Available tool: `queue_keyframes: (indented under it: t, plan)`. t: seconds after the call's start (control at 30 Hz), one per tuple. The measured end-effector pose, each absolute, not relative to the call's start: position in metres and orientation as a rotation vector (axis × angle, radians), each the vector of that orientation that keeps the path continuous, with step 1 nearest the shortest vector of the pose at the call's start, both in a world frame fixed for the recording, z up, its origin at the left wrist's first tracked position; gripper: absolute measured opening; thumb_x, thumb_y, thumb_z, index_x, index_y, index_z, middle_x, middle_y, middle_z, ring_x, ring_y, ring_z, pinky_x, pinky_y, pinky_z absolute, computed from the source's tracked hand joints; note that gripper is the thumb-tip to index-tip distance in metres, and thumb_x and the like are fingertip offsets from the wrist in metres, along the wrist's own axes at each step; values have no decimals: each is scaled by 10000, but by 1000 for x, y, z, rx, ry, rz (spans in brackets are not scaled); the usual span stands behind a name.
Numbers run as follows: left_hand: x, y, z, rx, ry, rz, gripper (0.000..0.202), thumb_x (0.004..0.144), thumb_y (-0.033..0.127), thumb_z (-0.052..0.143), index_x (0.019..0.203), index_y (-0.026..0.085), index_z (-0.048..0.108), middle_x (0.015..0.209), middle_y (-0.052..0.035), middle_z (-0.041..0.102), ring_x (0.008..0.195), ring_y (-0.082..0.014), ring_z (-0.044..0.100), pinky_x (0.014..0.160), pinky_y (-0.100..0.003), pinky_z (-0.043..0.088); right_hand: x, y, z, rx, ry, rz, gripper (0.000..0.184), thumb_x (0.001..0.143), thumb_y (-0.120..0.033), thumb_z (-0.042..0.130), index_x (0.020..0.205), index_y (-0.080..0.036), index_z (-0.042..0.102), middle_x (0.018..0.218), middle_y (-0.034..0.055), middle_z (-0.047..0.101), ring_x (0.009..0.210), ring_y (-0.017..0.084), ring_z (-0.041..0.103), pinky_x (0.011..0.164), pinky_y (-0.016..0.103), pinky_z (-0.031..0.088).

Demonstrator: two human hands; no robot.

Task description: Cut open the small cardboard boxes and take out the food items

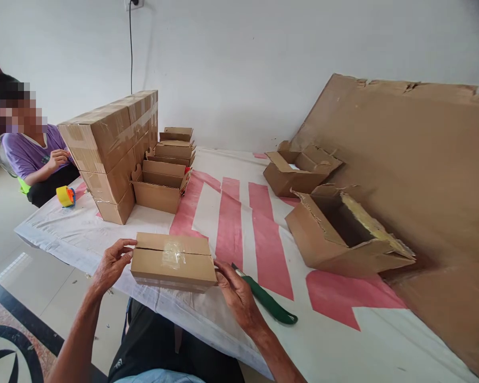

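Observation:
A small closed cardboard box [171, 263] lies in front of me near the table's edge, with a strip of clear tape across the middle seam of its top. My left hand [112, 260] grips its left end, thumb and fingers at the upper corner. At the opposite end my right hand [237, 295] holds the lower right corner, its fingers partly hidden behind the box. Just beyond my right hand lies a tool with a curved dark green handle [269, 300]; its kind is not clear.
Taped boxes [112, 138] form a stack at the left, beside several open-topped boxes [159, 186]. Two open boxes [331, 234] stand at right against a large cardboard sheet [415, 159]. A yellow tape roll [65, 196] sits near a seated person [35, 154] in purple.

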State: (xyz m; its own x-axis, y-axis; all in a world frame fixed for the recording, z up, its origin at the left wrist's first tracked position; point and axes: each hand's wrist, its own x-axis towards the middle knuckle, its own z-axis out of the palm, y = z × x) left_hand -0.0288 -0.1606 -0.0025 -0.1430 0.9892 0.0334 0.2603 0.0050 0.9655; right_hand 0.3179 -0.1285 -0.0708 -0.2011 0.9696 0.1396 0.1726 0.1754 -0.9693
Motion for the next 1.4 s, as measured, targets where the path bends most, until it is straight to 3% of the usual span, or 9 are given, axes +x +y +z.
queue_keyframes:
  t: [0.33, 0.6, 0.93, 1.1, 1.23, 1.3, 1.4]
  plan:
    - [-22, -166, -3, 1286, 1515, 1146, 408, 849, 523, 756, 1099, 200, 742, 922, -68, 779, 853, -224, 706, 762, -313, 553, 325, -130, -77, -1159, -1590, 1061, 508, 1025, -586, 504, 1295, -220, 729, 1308, 131, 747, 1176, 301, 694, 943, 363, 600]
    - [-20, -170, 2, 1385, 1403, 1209, 319, 900, 536, 760, 976, 236, 836, 1183, -104, 688, 1082, -261, 648, 798, -304, 562, 327, -131, -82, -1148, -1611, 1032, 503, 1041, -551, 501, 1343, -211, 715, 1342, 130, 740, 1214, 297, 694, 1004, 371, 589]
    - [-31, -165, -5, 1461, 1279, 1220, 259, 898, 463, 821, 966, 214, 840, 1122, -107, 679, 1123, -256, 638, 970, -347, 523, 326, -131, -87, -1138, -1581, 1031, 496, 1045, -556, 516, 1351, -221, 716, 1380, 130, 730, 1257, 308, 693, 993, 388, 611]
    - [-26, -161, -14, 1406, 1344, 1282, 198, 825, 391, 861, 903, 212, 828, 1079, -91, 681, 1054, -237, 648, 837, -286, 540, 325, -132, -86, -1121, -1614, 1033, 504, 1058, -553, 487, 1382, -223, 687, 1389, 132, 724, 1233, 301, 705, 961, 382, 618]
    - [-20, -160, -13, 1308, 1397, 1318, 213, 771, 389, 880, 885, 216, 825, 1181, -102, 660, 1115, -264, 650, 750, -260, 555, 335, -130, -88, -1145, -1723, 935, 459, 1066, -531, 486, 1349, -232, 690, 1345, 125, 735, 1197, 294, 713, 982, 407, 604]
    - [-17, -161, -9, 1270, 1402, 1308, 241, 760, 398, 892, 920, 226, 835, 1308, -112, 643, 1222, -299, 639, 811, -285, 581, 350, -125, -94, -1217, -1780, 783, 421, 1056, -523, 509, 1292, -234, 705, 1304, 125, 736, 1184, 298, 706, 1031, 442, 576]
    - [-15, -163, -4, 1240, 1375, 1290, 299, 781, 427, 897, 1011, 241, 849, 1464, -118, 615, 1409, -351, 561, 1041, -364, 558, 384, -119, -109, -1393, -1861, 495, 408, 1018, -535, 535, 1220, -228, 714, 1222, 144, 731, 1174, 337, 671, 1044, 502, 547]
